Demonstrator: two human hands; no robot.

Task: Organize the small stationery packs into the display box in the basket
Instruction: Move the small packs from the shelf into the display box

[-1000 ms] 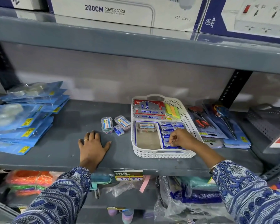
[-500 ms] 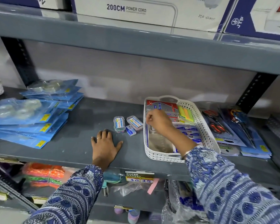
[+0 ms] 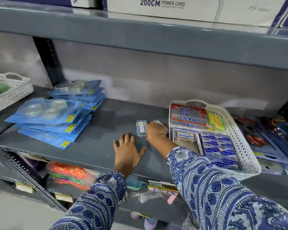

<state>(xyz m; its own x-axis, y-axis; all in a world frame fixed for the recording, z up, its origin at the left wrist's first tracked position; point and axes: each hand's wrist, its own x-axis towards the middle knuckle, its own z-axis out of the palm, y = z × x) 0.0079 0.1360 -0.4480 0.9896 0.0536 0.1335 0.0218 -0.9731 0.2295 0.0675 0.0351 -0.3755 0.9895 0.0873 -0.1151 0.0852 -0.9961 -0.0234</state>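
Observation:
A white perforated basket (image 3: 243,146) stands on the grey shelf (image 3: 93,146). Inside it lies an open blue-edged display box (image 3: 188,144) holding one small clear pack (image 3: 185,135); rows of blue packs (image 3: 218,146) fill the part beside it. Just left of the basket, a small clear stationery pack (image 3: 141,128) stands on the shelf. My right hand (image 3: 155,132) curls over a second clear pack (image 3: 157,121) beside it, which is mostly hidden under the fingers. My left hand (image 3: 128,150) rests flat on the shelf, fingers spread, holding nothing.
Red-and-silver Softek boxes (image 3: 188,116) and coloured sticky notes (image 3: 216,121) fill the basket's back. Blue tape blister packs (image 3: 56,117) are stacked at left, beyond them another white basket (image 3: 10,90). Scissors packs (image 3: 256,140) lie to the right. An upper shelf (image 3: 140,30) overhangs.
My right hand left the basket and moved left to the loose packs on the shelf, closing over one. The left hand stayed flat. The view shifted left.

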